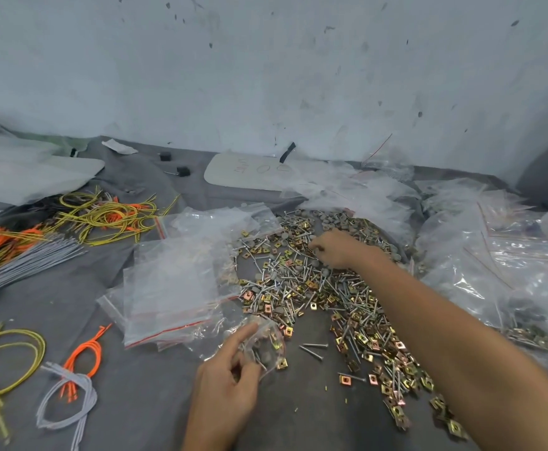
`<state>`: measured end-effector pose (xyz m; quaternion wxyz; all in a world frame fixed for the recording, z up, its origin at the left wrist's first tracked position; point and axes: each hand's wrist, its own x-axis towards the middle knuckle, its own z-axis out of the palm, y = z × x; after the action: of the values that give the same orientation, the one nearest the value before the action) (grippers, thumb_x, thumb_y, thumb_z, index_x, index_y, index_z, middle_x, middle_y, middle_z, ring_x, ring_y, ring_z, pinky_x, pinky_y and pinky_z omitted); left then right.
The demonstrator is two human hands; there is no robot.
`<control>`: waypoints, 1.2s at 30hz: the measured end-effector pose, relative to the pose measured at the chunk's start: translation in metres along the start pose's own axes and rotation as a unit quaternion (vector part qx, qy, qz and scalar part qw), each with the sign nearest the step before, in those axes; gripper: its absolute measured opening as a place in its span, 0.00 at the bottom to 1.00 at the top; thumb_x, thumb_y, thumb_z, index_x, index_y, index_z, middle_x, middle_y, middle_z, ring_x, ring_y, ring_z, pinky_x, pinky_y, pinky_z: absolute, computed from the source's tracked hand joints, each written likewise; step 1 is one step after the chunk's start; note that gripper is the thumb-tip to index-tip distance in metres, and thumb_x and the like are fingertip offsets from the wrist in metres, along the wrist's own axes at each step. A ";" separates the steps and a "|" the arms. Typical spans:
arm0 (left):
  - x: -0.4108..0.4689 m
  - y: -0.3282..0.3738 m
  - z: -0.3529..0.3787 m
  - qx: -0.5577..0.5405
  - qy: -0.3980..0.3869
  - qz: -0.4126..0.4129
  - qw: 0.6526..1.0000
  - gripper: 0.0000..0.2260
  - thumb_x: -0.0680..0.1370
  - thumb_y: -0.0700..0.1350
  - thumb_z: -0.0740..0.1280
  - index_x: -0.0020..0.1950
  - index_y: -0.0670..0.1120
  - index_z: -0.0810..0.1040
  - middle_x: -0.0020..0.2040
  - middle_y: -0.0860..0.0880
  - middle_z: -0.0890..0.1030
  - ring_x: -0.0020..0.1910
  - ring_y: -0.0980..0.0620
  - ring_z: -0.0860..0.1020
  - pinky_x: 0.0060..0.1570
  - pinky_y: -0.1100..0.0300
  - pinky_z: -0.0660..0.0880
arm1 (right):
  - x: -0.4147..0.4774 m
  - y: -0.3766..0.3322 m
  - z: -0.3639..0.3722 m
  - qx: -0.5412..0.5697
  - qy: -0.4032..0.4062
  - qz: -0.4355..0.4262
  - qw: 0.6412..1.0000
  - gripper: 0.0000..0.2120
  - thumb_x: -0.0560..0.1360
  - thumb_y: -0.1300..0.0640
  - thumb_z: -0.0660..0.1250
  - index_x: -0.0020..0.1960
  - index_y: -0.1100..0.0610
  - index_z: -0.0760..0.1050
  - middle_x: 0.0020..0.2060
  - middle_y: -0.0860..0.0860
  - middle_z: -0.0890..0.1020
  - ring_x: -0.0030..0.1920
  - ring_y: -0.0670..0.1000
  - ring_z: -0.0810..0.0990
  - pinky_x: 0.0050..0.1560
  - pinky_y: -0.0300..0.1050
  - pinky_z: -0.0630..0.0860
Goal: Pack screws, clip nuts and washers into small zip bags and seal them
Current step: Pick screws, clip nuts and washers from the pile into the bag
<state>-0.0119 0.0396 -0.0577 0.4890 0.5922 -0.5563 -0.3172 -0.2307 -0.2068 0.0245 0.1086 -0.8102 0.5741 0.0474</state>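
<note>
While left hand (225, 382) grips bag (267, 345), nearby screws (314, 346) lie left-right.

Bare left hand (227, 382), bare right hand (337, 249), both forearms uncovered, right arm bare as far as it shows

One bag held, hardware past counting.
The left hand (223, 398) grips one small zip bag (266, 348). Just right of it lie two loose screws (313, 346); beyond, a heap (298, 278) of screws, clip nuts and washers, too many to count. Left of the grip: one stack of empty bags (168, 288), one yellow loop (9, 362), one orange loop (85, 356), one grey loop (67, 402). Far beyond: two black blocks (165, 156), one white board (249, 174).
</note>
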 end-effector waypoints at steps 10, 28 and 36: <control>-0.001 0.000 0.000 -0.007 -0.003 -0.015 1.000 0.24 0.71 0.49 0.60 0.62 0.72 0.76 0.28 0.49 0.74 0.28 0.56 0.71 0.34 0.57 0.74 | -0.001 -0.005 0.009 -0.115 0.063 -0.009 0.991 0.11 0.76 0.54 0.73 0.52 0.60 0.76 0.44 0.53 0.82 0.43 0.53 0.81 0.46 0.50 0.81; 0.000 0.002 0.000 0.007 0.002 0.014 1.000 0.26 0.71 0.47 0.61 0.61 0.74 0.74 0.29 0.48 0.74 0.29 0.57 0.72 0.33 0.61 0.72 | -0.026 0.013 -0.005 -0.023 0.137 0.024 0.990 0.08 0.82 0.59 0.61 0.54 0.53 0.79 0.47 0.50 0.83 0.46 0.53 0.81 0.47 0.48 0.76; -0.001 0.002 0.001 0.004 -0.006 0.013 1.000 0.24 0.71 0.49 0.60 0.63 0.71 0.74 0.28 0.53 0.72 0.28 0.58 0.70 0.32 0.62 0.70 | -0.114 -0.041 0.009 0.257 0.151 -0.023 0.954 0.04 0.80 0.53 0.66 0.50 0.45 0.78 0.36 0.42 0.81 0.32 0.38 0.77 0.32 0.34 0.74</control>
<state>-0.0133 0.0408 -0.0565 0.4869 0.5850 -0.5686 -0.3121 -0.2302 -0.0870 0.0437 0.2264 -0.7656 0.5575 -0.2277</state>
